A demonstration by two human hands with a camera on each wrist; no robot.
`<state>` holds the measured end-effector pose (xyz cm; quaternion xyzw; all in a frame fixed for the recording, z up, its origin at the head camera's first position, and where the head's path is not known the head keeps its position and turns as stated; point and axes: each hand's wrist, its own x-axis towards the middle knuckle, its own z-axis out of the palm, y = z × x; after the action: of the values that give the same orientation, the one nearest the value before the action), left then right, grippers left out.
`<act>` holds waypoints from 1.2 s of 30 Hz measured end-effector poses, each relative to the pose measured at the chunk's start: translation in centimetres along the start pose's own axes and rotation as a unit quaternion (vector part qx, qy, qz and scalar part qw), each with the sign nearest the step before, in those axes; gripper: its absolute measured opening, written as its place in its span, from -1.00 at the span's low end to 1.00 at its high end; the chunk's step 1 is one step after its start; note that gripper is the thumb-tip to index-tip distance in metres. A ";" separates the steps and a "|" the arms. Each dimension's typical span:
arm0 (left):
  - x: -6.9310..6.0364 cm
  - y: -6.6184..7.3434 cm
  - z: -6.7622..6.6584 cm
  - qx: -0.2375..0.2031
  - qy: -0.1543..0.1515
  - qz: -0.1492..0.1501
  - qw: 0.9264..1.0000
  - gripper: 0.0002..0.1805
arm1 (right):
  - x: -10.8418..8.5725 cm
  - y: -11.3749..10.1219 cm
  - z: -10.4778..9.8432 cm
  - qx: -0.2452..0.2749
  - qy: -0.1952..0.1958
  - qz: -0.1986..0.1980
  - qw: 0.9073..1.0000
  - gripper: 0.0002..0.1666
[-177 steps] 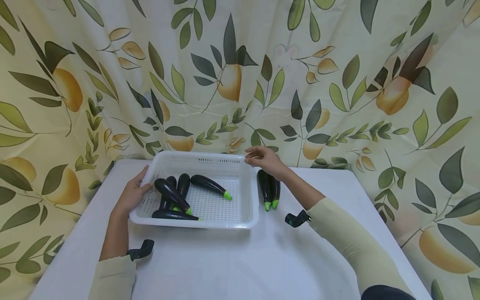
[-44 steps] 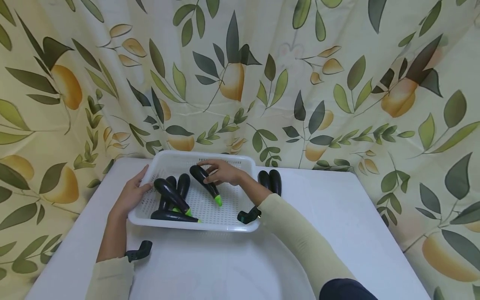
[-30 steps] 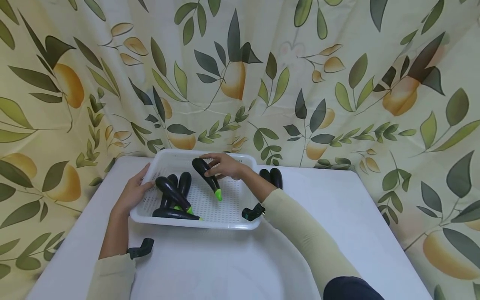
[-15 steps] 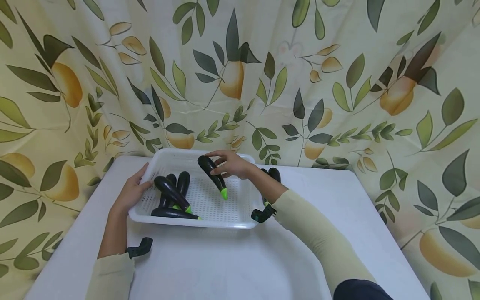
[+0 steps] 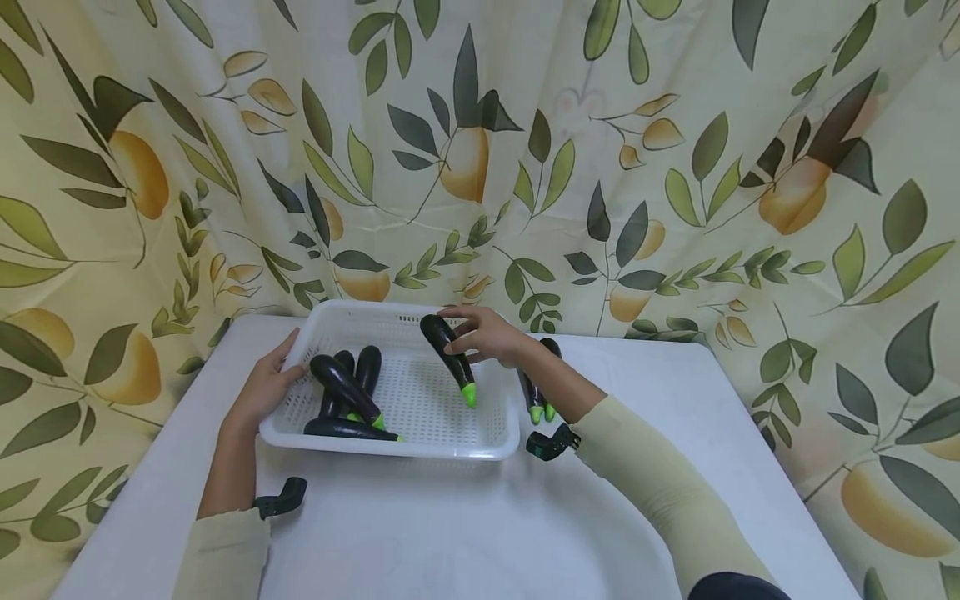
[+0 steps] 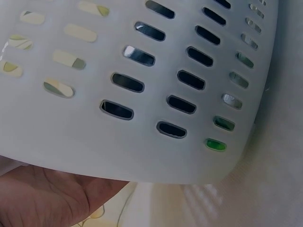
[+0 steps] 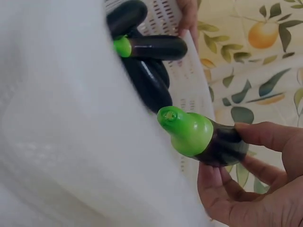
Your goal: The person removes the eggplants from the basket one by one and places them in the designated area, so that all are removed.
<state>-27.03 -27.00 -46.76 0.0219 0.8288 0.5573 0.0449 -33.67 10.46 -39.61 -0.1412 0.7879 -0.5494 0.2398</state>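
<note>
My right hand [image 5: 491, 337] grips an eggplant [image 5: 447, 354] with a bright green stem end, over the right half of a white perforated basket [image 5: 450, 450]. In the right wrist view, thumb and fingers wrap around the dark body of that eggplant [image 7: 222, 144], its green end facing the camera. My left hand [image 5: 262, 385] holds the basket's left rim, thumb over the edge. From the left wrist, the basket wall [image 6: 71, 127] fills the view, and the hand [image 6: 57, 196] shows below it; its fingertips are hidden. Several more eggplants [image 5: 345, 390] lie in the basket's left half.
Two eggplants [image 5: 534, 392] lie on the white table [image 5: 420, 525] just right of the basket, partly behind my right forearm. A patterned curtain [image 5: 480, 167] hangs behind the table's far edge.
Earlier, the eggplant lay in the basket with my right hand at the right rim. The hand then took hold of it, and over the last second has carried it rightward.
</note>
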 end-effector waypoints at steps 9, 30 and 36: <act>-0.1 0.1 -0.1 0.001 0.001 0.001 1.000 -0.24 | -1.4 1.0 -1.2 -0.008 0.005 -0.016 1.000 -0.16; 0.1 0.0 -0.1 -0.003 -0.002 0.003 1.000 -0.24 | -5.2 2.0 -4.5 -0.024 0.071 -0.045 0.996 -0.19; 0.1 0.0 0.1 -0.006 0.001 0.010 1.000 -0.24 | -6.0 3.0 -6.0 -0.008 0.080 -0.045 0.996 -0.19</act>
<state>-27.11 -26.96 -46.81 0.0300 0.8254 0.5624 0.0387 -31.66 19.22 -39.41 -0.1343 0.8020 -0.5624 0.1503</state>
